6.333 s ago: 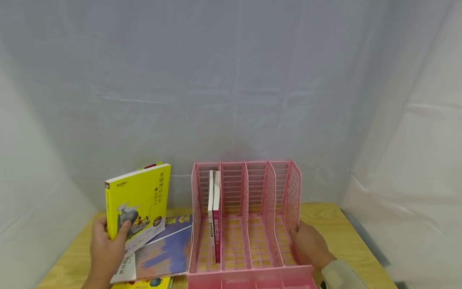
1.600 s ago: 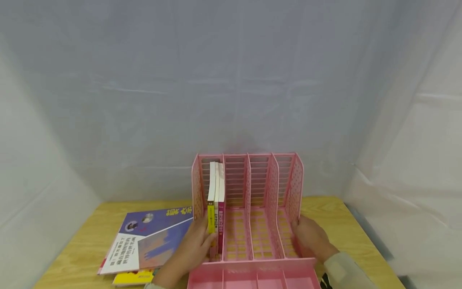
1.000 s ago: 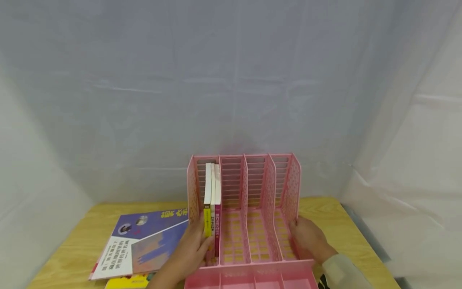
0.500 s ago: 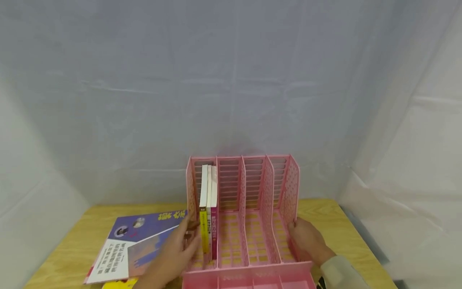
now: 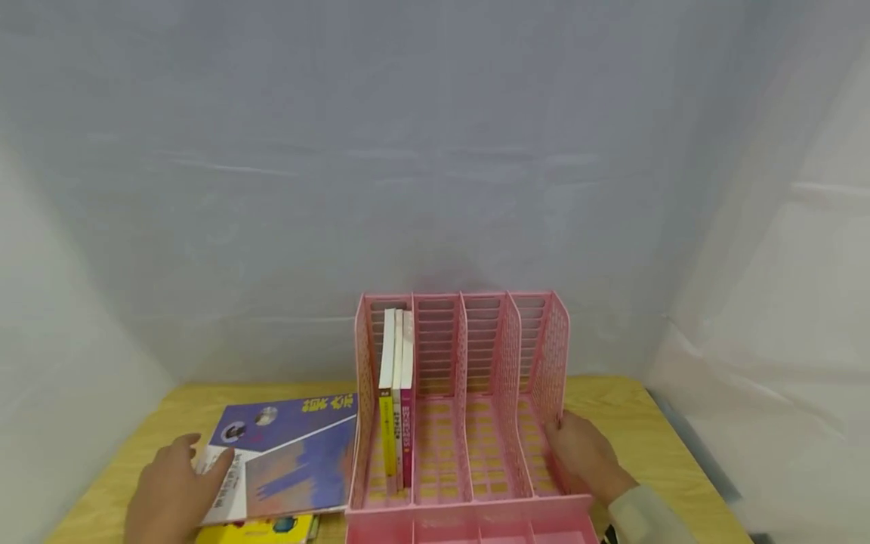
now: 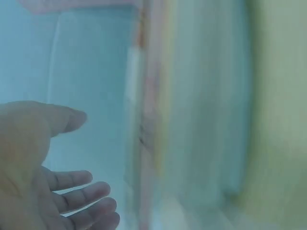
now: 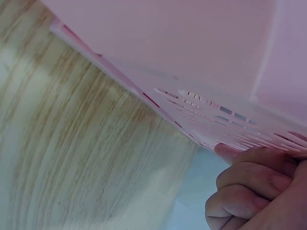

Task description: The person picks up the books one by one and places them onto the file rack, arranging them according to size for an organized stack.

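Head view: nearest, the left hand [image 5: 168, 495], fingers relaxed, thumb apart, is near the left edge of a flat purple-and-white book [image 5: 309, 465], which overlaps a yellow book [image 5: 254, 532]. Opposite, the right hand [image 5: 587, 459] pinches the perforated side wall [image 5: 554, 363] of a pink plastic file rack [image 5: 469, 510]. Three upright slim paperbacks [image 5: 387, 431] stand in its leftmost compartment [image 5: 375, 491]. Beneath lies wood-grain tabletop [image 5: 615, 408]; behind hangs a creased grey sheet [image 5: 435, 151]
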A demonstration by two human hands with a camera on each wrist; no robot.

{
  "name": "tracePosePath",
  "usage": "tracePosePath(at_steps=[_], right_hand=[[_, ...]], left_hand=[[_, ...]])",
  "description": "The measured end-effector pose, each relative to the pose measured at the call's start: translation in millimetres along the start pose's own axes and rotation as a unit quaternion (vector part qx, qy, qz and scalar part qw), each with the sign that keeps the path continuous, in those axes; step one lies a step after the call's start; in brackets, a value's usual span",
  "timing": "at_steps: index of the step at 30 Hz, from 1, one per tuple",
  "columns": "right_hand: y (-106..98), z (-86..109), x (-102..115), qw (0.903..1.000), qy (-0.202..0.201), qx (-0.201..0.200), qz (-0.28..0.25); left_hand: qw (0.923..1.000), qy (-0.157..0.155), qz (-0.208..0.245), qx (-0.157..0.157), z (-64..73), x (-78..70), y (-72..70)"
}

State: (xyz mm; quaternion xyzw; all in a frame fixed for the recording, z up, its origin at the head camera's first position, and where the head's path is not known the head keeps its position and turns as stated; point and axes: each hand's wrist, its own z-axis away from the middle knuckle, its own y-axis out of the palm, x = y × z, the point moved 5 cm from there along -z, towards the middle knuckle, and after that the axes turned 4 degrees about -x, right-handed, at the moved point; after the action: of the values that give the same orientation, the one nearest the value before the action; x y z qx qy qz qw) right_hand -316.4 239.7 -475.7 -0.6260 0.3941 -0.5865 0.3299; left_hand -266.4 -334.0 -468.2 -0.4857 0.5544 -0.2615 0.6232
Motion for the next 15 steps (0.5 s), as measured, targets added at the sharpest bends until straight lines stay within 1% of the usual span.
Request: tracePosePath(at_steps=[1, 4, 5, 7, 10, 11, 13, 15], right_hand=[[-1.5, 0.4, -1.4, 1.0000, 0.005, 0.003, -0.003], [-5.4, 0.5, -4.1, 0.9998, 0.015, 0.007, -0.014], [-6.1, 0.3, -4.5, 0.9997, 0.019, 0.006, -0.015], [-5.8, -0.4, -4.9, 0.9993, 0.027, 0.007, -0.026], [-4.3, -0.8, -4.3, 0.9993, 0.028, 0.003, -0.025], [-3.8, -0.8, -3.7, 0.9994, 0.027, 0.001, -0.024], [-2.6, -0.6, -2.5, 0.9994, 0.025, 0.000, -0.024], [-1.9, -0.2, -1.4, 0.9993, 0.024, 0.000, -0.028]], left_hand=[[0.9998, -0.016, -0.008, 0.012, -0.9, 6.1, 1.8], [0.9980, -0.042, -0.017, 0.045, -2.6, 18.9, 9.7], [0.9967, -0.047, -0.011, 0.066, -3.0, 23.7, 13.5], [0.9922, -0.068, 0.002, 0.105, -5.0, 34.1, 23.3], [0.9855, -0.085, 0.021, 0.145, -5.9, 48.6, 37.3], [0.9835, -0.090, 0.027, 0.154, -5.9, 53.7, 41.1], [0.9824, -0.094, 0.033, 0.158, -7.1, 61.8, 46.7], [0.9810, -0.097, 0.053, 0.160, -9.3, 68.3, 50.6]])
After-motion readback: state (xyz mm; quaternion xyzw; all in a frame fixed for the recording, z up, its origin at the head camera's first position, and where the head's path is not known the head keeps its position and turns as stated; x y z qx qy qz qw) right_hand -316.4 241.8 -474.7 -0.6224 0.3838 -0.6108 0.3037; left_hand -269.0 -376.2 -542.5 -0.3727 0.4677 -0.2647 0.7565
